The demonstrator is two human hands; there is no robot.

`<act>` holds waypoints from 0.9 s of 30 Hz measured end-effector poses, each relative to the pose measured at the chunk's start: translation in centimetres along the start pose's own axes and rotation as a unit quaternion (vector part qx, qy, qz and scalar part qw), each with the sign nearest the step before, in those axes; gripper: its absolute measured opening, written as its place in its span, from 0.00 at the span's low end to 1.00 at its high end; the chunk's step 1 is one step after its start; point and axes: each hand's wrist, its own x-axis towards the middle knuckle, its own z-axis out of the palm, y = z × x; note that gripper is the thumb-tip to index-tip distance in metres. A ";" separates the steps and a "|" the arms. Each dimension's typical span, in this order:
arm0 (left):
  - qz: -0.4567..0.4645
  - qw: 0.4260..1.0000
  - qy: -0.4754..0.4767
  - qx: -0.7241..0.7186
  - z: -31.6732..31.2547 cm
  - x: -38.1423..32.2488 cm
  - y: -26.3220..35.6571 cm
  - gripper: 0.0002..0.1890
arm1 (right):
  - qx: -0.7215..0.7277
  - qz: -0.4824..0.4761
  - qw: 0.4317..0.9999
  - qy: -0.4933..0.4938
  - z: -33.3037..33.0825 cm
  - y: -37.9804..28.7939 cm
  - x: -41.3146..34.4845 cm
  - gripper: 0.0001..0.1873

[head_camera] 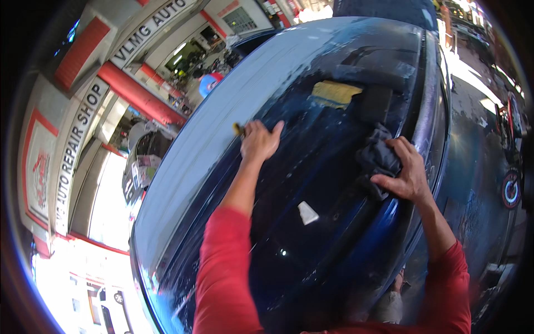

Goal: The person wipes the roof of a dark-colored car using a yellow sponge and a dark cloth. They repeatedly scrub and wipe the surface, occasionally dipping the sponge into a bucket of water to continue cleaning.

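Note:
Before me is the roof of a car [292, 175], dark blue with a broad grey-blue coated band along its left side. My left hand [260, 142] is over the boundary between the two, fingers curled and thumb spread. A small yellow-brown object [238, 128] pokes out from the little-finger side; most of it is hidden by the hand. At the right edge of the roof, my right hand [406, 171] grips a crumpled dark cloth [379, 156]. Beyond the cloth lie a dark rectangular block [376, 103] and a worn yellow sponge [337, 94].
A small whitish scrap [308, 213] lies on the roof between my arms. The raised roof rail [425, 92] runs along the right side. Further off are a person in blue and red [210, 83], a partly covered car [152, 144] and a motorcycle [510, 167].

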 end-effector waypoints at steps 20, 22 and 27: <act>-0.352 0.931 -0.033 -0.089 -13.7 -55.0 -29.6 0.32 | -0.030 -0.026 0.998 0.042 0.6 -1.6 -0.8 0.46; -0.321 0.927 -0.017 -0.192 -13.2 -49.3 -26.2 0.29 | -0.036 -0.032 0.998 0.040 0.4 -1.1 -1.0 0.47; 0.104 0.986 -0.130 -0.017 -9.1 -22.4 -12.9 0.34 | -0.001 -0.062 0.994 0.087 -0.1 0.4 -1.6 0.47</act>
